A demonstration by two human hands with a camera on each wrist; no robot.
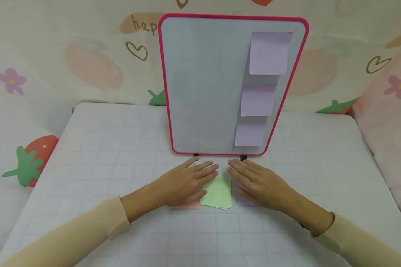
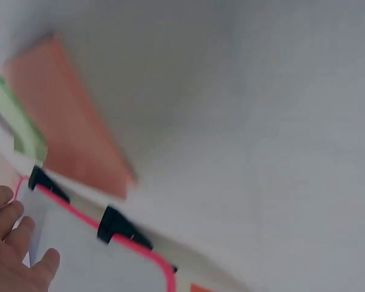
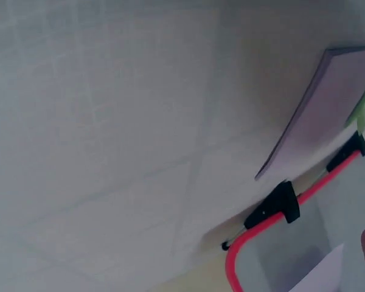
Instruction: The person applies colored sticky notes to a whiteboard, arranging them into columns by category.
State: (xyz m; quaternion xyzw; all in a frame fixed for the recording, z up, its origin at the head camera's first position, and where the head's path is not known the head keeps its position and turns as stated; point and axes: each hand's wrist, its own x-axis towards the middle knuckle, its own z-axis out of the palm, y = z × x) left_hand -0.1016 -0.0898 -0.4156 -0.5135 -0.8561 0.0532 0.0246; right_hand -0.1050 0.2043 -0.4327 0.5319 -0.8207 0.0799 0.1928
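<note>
Both hands are over a row of sticky note pads in front of a pink-framed whiteboard (image 1: 204, 85). My left hand (image 1: 183, 183) extends, fingers straight, above the pink pad (image 1: 187, 205), hiding most of it. Above the purple pad (image 1: 244, 200) is my right hand (image 1: 264, 183), its fingers also straight. Between the hands lies the green pad (image 1: 217, 193), its lower sheets slightly fanned. Neither hand holds anything. In the left wrist view the pink pad (image 2: 73, 121) shows in full, apart from the fingers (image 2: 12, 231). The right wrist view shows the purple pad (image 3: 334, 97) and only some fingertips.
Three purple sticky notes (image 1: 270, 53) hang in a column down the board's right side. Black feet (image 1: 243, 158) support the board on a white grid-patterned tabletop (image 1: 120, 137). Behind stands a curtain (image 1: 97, 70) printed with fruit and hearts.
</note>
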